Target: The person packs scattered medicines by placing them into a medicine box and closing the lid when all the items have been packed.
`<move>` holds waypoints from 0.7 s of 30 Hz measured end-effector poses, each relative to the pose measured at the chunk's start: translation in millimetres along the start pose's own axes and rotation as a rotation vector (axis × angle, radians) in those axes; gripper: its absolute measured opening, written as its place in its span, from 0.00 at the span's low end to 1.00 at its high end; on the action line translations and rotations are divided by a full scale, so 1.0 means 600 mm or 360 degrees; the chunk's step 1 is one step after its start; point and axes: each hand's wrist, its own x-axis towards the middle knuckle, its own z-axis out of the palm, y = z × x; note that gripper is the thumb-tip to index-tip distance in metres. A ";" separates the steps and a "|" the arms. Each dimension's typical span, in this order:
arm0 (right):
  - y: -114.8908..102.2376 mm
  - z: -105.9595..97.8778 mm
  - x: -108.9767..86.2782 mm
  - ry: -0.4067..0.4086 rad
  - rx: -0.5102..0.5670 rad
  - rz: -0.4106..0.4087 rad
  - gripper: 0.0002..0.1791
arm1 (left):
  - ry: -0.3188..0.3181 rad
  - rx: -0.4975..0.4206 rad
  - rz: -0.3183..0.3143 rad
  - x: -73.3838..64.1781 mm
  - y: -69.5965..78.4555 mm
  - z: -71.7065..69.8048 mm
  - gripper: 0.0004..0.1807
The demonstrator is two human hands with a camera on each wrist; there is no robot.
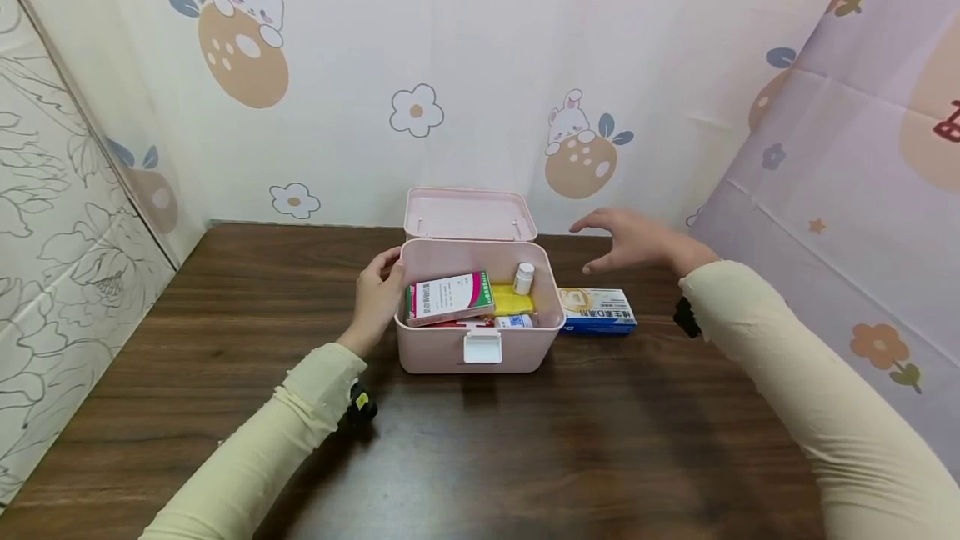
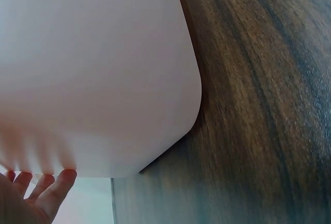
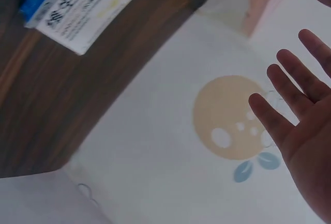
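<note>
A pink storage box (image 1: 472, 352) stands on the table with its lid (image 1: 471, 215) swung back. Inside lie a green, white and magenta medicine box (image 1: 450, 297), a small white bottle (image 1: 523, 277), a yellow packet (image 1: 512, 300) and partly hidden items. My left hand (image 1: 377, 298) rests at the storage box's left side; its fingertips (image 2: 67, 175) touch the outer wall in the left wrist view. My right hand (image 1: 637, 242) hovers with spread fingers, holding nothing, above and behind a blue and white carton (image 1: 600, 311). That carton lies right beside the storage box.
The dark wooden table (image 1: 525, 457) extends in front and to both sides. A patterned curtain (image 1: 480, 148) hangs behind its back edge, with more patterned cloth along the left and right.
</note>
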 end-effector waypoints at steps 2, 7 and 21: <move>0.011 0.012 -0.002 -0.0008 -0.0003 0.0012 0.36 | 0.0004 -0.0001 0.0000 0.000 0.000 0.000 0.20; 0.029 0.043 -0.007 -0.0056 0.0083 0.0064 0.39 | 0.0015 -0.0014 0.0007 0.000 0.000 0.001 0.20; 0.064 0.124 -0.004 -0.0235 0.0158 0.0207 0.44 | 0.0032 -0.0004 0.0009 -0.001 -0.001 0.003 0.20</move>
